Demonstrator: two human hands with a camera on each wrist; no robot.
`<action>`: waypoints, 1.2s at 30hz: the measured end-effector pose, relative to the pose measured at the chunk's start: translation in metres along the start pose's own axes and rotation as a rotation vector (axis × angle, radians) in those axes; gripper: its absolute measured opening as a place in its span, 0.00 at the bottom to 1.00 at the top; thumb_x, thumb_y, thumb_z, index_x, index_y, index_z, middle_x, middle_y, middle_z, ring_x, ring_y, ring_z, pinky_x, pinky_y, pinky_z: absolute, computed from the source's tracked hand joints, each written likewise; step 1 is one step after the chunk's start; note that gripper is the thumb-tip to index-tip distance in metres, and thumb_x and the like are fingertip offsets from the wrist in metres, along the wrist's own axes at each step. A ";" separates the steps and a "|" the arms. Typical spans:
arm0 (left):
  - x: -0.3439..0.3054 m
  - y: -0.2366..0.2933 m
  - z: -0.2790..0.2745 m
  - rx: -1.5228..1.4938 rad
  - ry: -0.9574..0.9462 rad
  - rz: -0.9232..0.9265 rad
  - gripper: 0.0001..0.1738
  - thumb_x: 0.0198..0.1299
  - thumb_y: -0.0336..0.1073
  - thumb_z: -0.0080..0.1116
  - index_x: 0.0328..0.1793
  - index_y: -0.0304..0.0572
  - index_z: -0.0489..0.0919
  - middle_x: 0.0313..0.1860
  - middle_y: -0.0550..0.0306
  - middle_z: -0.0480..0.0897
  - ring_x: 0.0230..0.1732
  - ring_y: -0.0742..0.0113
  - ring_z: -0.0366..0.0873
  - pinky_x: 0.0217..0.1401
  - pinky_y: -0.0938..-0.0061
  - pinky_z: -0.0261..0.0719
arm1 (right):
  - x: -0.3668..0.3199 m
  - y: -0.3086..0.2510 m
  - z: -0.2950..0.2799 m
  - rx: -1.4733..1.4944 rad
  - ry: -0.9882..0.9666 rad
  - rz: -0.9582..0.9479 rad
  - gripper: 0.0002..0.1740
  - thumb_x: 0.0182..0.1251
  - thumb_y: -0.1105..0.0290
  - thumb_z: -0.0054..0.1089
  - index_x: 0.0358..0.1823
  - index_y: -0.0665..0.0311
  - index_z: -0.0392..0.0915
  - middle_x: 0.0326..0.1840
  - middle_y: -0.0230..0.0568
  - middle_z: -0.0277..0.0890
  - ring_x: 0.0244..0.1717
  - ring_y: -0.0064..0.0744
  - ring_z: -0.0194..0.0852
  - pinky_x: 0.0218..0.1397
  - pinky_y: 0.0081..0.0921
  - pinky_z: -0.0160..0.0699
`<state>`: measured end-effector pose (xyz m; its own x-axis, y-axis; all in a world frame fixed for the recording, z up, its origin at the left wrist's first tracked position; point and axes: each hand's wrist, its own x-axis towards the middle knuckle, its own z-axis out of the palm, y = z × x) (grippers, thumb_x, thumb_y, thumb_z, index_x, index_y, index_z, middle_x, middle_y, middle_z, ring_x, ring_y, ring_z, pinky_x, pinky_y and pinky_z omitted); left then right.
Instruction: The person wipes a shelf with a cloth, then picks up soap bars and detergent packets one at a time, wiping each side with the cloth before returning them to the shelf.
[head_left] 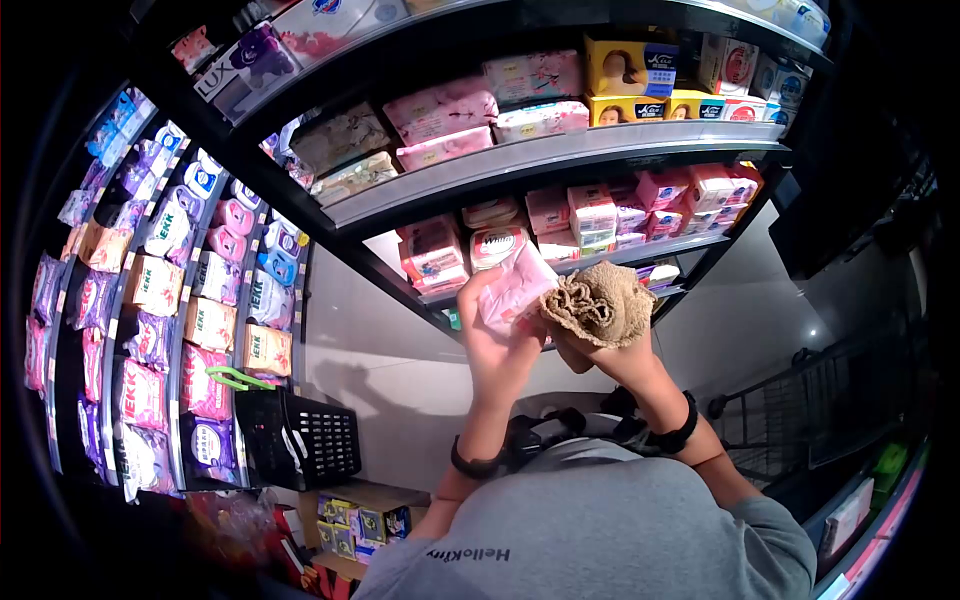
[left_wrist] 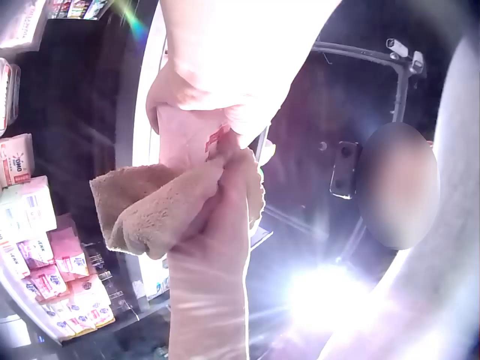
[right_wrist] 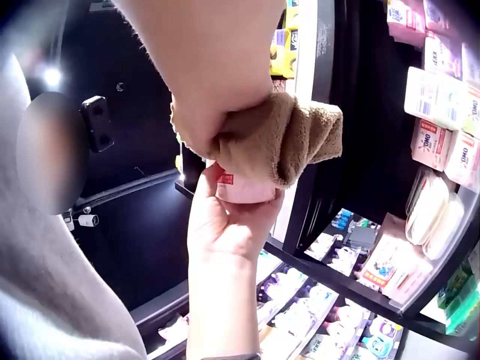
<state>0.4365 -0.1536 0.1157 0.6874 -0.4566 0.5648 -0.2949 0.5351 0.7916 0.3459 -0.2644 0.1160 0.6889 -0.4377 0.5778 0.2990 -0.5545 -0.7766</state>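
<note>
In the head view my left hand [head_left: 500,350] grips a pink soap pack [head_left: 518,285] with its thumb and fingers on either side. The right wrist view shows that pack [right_wrist: 244,193] with a small red label, and the left hand [right_wrist: 232,234] cupped around it. A brown, rough-textured cloth [head_left: 610,310] is bunched in my right hand [head_left: 618,362], its fingers mostly hidden beneath the folds. Cloth and pack meet in front of my body; in the left wrist view the cloth [left_wrist: 154,206] overlaps the pack's lower end.
Shelves of boxed and wrapped soap [head_left: 440,110] stand directly ahead. To the left, a rack holds wipe packs [head_left: 155,285] and bottles. A black basket [head_left: 325,440] with a green handle sits at lower left, and a wire shopping cart [head_left: 770,405] stands at right.
</note>
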 end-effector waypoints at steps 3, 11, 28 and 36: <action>-0.003 0.000 -0.002 -0.166 -0.057 -0.108 0.34 0.50 0.24 0.57 0.62 0.40 0.55 0.53 0.54 0.65 0.51 0.69 0.69 0.45 0.80 0.74 | -0.002 0.000 0.004 0.129 0.062 0.027 0.23 0.41 0.71 0.70 0.42 0.66 0.74 0.38 0.39 0.76 0.39 0.34 0.74 0.49 0.29 0.69; 0.009 0.000 -0.002 -0.191 0.048 -0.068 0.32 0.51 0.22 0.53 0.62 0.43 0.56 0.54 0.51 0.67 0.52 0.64 0.69 0.56 0.71 0.68 | -0.001 -0.011 -0.004 -0.041 0.133 -0.009 0.21 0.45 0.71 0.69 0.42 0.67 0.74 0.38 0.39 0.76 0.40 0.28 0.74 0.47 0.24 0.71; 0.005 0.017 0.062 -0.265 -0.201 -0.093 0.37 0.47 0.26 0.58 0.64 0.39 0.54 0.52 0.53 0.66 0.53 0.66 0.68 0.56 0.74 0.67 | -0.041 -0.022 -0.032 0.600 0.494 0.347 0.26 0.48 0.76 0.65 0.51 0.67 0.67 0.45 0.37 0.73 0.46 0.26 0.71 0.50 0.24 0.71; 0.017 0.022 0.079 0.073 -0.343 -0.246 0.40 0.45 0.28 0.62 0.66 0.31 0.58 0.57 0.51 0.68 0.57 0.71 0.65 0.60 0.76 0.61 | -0.051 0.004 -0.072 0.236 0.326 0.191 0.24 0.45 0.74 0.63 0.46 0.68 0.70 0.43 0.40 0.72 0.45 0.30 0.71 0.50 0.27 0.68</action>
<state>0.3897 -0.2055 0.1613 0.4861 -0.7810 0.3922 -0.2043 0.3348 0.9199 0.2645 -0.2955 0.1015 0.5138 -0.7377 0.4380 0.3548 -0.2821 -0.8914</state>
